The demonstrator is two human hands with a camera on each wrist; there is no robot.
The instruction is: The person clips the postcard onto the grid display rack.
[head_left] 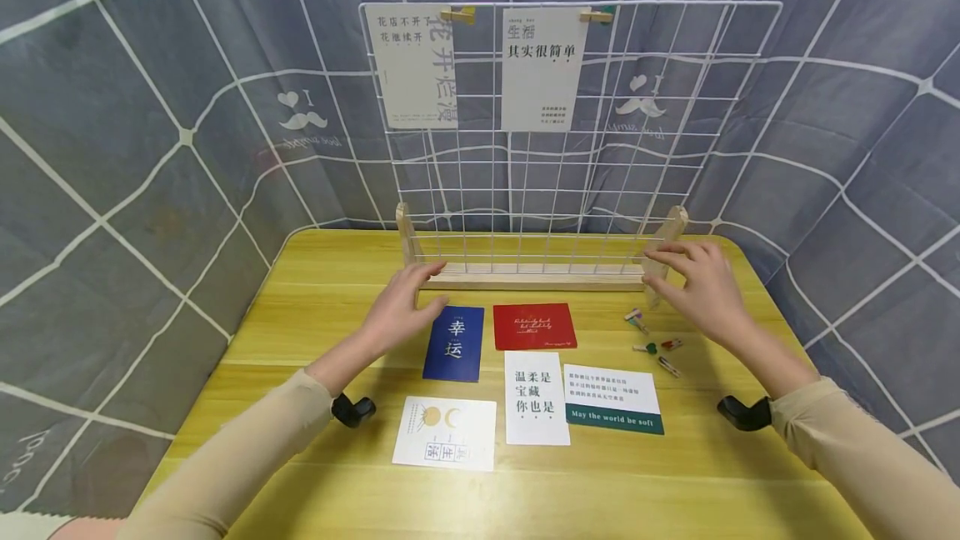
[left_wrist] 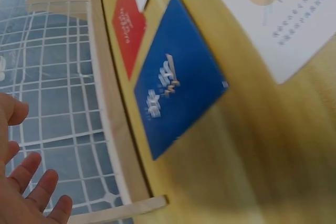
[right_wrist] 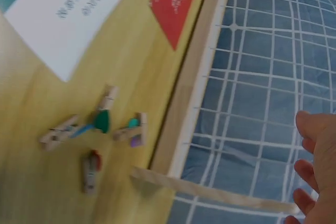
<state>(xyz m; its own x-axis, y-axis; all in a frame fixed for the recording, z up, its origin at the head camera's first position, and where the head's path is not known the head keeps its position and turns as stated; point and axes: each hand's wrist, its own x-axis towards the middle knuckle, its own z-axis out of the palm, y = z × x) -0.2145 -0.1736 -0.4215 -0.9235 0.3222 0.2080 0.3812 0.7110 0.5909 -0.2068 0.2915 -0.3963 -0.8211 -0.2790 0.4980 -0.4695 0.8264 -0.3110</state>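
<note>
My left hand [head_left: 405, 307], fingers loosely bent and holding nothing, hovers just left of a blue card [head_left: 454, 345]. In the left wrist view its fingers [left_wrist: 44, 190] are spread in front of the wire grid. My right hand [head_left: 702, 288] is also without anything in its grasp, above the table near the right wooden foot [head_left: 666, 227] of the white grid rack [head_left: 540, 190]. Below it lie several small wooden clothespins [right_wrist: 94, 124] with coloured ornaments. Two white cards, a left one [head_left: 412, 73] and a right one [head_left: 542, 73], hang from the grid's top by clothespins [head_left: 457, 15].
On the wooden table [head_left: 330, 490] lie a red card [head_left: 535, 326], a white text card [head_left: 537, 398], a white-and-green card [head_left: 613, 398] and a sun-and-moon card [head_left: 445, 433]. Grey checked cloth [head_left: 150, 148] surrounds the table at the back and sides.
</note>
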